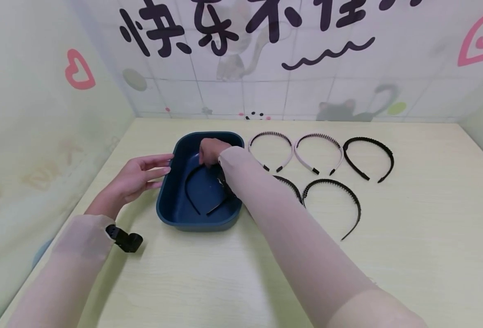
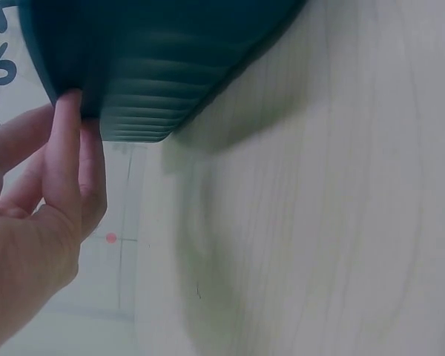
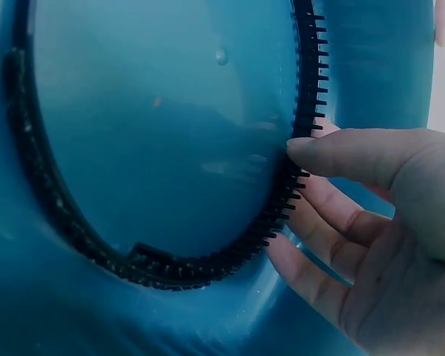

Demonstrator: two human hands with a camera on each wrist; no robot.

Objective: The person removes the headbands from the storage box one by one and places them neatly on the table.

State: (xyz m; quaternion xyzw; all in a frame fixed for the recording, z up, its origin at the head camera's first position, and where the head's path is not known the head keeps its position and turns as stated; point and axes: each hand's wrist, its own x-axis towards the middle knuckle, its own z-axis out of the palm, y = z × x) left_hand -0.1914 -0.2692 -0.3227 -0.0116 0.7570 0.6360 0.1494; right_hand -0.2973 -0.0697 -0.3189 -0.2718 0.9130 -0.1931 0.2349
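Note:
Inside a dark blue plastic bin [image 1: 172,200], my right hand [image 1: 213,151] pinches a black toothed headband [image 3: 309,81] between thumb and fingers. The headband [image 1: 189,196] lies low in the bin with its two ends toward me. A textured black strip [image 3: 41,174] curves along the left of the right wrist view; I cannot tell whether it is a second headband. My left hand [image 1: 136,175] has its fingers extended against the bin's left side. In the left wrist view, those fingertips [image 2: 70,104] touch the bin's outer wall [image 2: 156,67].
Right of the bin, two pale pink headbands [image 1: 250,148] and a black headband [image 1: 368,139] lie along the back. Nearer lie two black toothed headbands [image 1: 354,196], one partly behind my right forearm. Walls stand behind and at the left.

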